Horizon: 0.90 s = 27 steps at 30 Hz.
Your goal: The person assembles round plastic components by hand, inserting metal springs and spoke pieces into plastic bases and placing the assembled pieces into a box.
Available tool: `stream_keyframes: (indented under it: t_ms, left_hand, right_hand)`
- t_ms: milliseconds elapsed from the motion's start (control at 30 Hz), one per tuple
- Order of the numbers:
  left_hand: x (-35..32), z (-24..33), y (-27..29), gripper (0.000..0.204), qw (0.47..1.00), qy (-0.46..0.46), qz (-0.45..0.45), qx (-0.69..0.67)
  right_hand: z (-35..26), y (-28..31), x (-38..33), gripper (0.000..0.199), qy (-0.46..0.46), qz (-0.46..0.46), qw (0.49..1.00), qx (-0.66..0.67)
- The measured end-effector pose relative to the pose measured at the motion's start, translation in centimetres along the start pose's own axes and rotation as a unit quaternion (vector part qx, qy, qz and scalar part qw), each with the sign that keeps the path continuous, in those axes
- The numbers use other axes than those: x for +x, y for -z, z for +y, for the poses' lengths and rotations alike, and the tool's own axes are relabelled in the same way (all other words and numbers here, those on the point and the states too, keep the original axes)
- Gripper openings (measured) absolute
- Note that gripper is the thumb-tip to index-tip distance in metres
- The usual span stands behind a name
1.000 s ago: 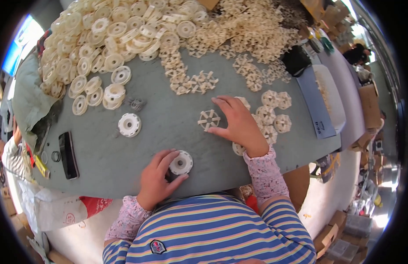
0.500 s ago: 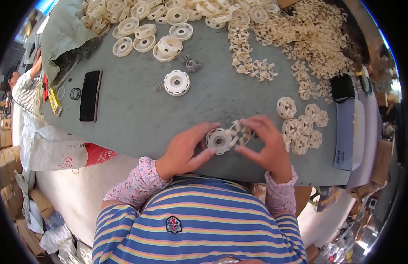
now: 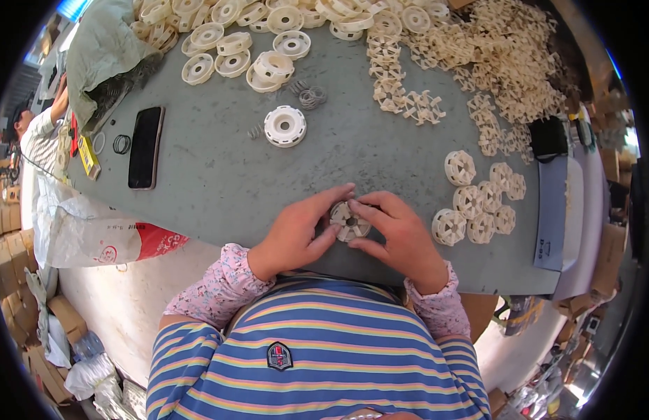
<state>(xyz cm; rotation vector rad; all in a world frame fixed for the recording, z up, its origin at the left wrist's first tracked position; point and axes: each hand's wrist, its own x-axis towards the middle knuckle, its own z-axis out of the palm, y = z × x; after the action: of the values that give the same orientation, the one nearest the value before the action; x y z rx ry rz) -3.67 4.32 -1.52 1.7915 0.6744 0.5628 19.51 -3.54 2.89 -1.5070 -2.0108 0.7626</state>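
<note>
Near the front edge of the table, both my hands close round a cream plastic ring wheel point(image 3: 350, 222). A spoked plastic insert lies over the wheel's opening; whether it is fully seated I cannot tell. My left hand point(image 3: 296, 234) grips the wheel's left side between thumb and fingers. From the right, my right hand point(image 3: 403, 236) has its thumb and fingertips on the insert and rim. Farther off, a lone white ring wheel point(image 3: 284, 127) lies flat, with loose coil springs point(image 3: 310, 96) beyond it. Several wheels with spoked inserts point(image 3: 468, 201) sit to the right of my right hand.
Ring wheels point(image 3: 291, 44) are heaped at the back, beside a large pile of spoked inserts point(image 3: 506, 56). At left lie a phone point(image 3: 145, 148), a yellow box point(image 3: 88, 161) and a cloth sack point(image 3: 111, 59) of springs. A blue-grey box point(image 3: 550, 213) stands at the right edge. Another person is at far left.
My right hand has moved left, bringing the spoked insert from beside the ring wheel onto it. My left hand stays at the wheel. The view has shifted slightly.
</note>
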Motion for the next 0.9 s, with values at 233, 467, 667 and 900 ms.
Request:
stream_keyframes:
  t_ms: [233,467,667,900]
  left_hand:
    - [0.0,1.8,-0.3,0.075,0.998,-0.020,0.000,0.067]
    - [0.9,0.2,5.3,0.073,0.938,0.069,0.234,0.248]
    - [6.0,-1.7,6.6,0.065,0.894,-0.014,0.306,0.328]
    - [1.7,-0.8,4.1,0.065,0.944,-0.032,0.160,0.286]
  right_hand:
    - [1.7,-0.9,-1.2,0.062,0.032,0.058,0.997,-0.040]
    - [3.1,7.9,-4.2,0.058,-0.134,0.076,0.954,-0.256]
    - [12.5,9.2,5.3,0.051,-0.063,0.201,0.948,-0.239]
    - [7.2,7.7,6.2,0.060,-0.151,0.147,0.974,0.086]
